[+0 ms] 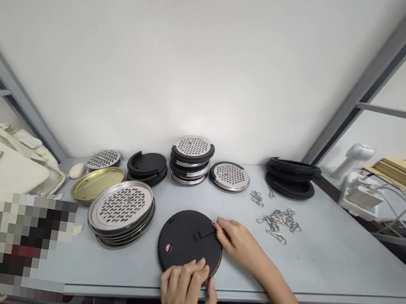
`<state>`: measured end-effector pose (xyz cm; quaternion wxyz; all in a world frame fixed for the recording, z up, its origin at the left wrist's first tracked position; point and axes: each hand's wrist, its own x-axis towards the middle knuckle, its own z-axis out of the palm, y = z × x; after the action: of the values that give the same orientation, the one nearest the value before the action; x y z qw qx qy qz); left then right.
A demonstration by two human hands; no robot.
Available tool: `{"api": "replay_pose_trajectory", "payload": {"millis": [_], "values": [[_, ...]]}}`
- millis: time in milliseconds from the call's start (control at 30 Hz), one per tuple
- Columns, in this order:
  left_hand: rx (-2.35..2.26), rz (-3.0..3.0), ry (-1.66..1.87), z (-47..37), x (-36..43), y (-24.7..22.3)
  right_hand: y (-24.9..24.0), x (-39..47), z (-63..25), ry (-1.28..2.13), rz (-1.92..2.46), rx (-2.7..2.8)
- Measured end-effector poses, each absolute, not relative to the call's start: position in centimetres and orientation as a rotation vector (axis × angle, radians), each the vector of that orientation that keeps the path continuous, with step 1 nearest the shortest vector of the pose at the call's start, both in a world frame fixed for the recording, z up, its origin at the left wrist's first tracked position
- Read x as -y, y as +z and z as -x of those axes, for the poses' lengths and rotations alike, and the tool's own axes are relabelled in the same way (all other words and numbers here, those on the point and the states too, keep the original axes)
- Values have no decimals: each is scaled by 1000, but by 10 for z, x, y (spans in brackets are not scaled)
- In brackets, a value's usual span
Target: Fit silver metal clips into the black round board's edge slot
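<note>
1. Shows shiny, rough-toothed, round steel grating discs [123, 207] piled flat on the grey tabletop [99, 269], probably to save room.
2. Grips the round, matt-black flat disc [184, 234] by its near rim with the bent fingers of the left hand [185, 301], presumably for steadiness.
3. Pinches a small silver metal loop [214, 222] at the disc's far-right rim between the closed fingers of the right hand [240, 245]; hard to tell whether hooked in.
4. Includes loosely heaped, bent-wire silver clips [277, 220] farther right, likely for easy picking.

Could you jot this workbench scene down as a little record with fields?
Left hand: on the near edge of a round black disc
Right hand: fingers at a metal clip by the disc's far-right rim
Left of disc: stacked metal grater plates, gold-colored lids
Right of disc: loose wire clips
Surface: gray table
</note>
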<state>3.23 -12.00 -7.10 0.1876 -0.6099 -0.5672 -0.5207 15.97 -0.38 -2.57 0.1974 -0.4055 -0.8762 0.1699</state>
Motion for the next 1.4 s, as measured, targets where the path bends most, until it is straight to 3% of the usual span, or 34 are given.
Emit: {"api": "replay_pose_trajectory", "payload": {"millis": [1400], "values": [[1589, 1698, -1457, -32, 119, -72, -25, 3, -159, 487, 1143, 2438]]}}
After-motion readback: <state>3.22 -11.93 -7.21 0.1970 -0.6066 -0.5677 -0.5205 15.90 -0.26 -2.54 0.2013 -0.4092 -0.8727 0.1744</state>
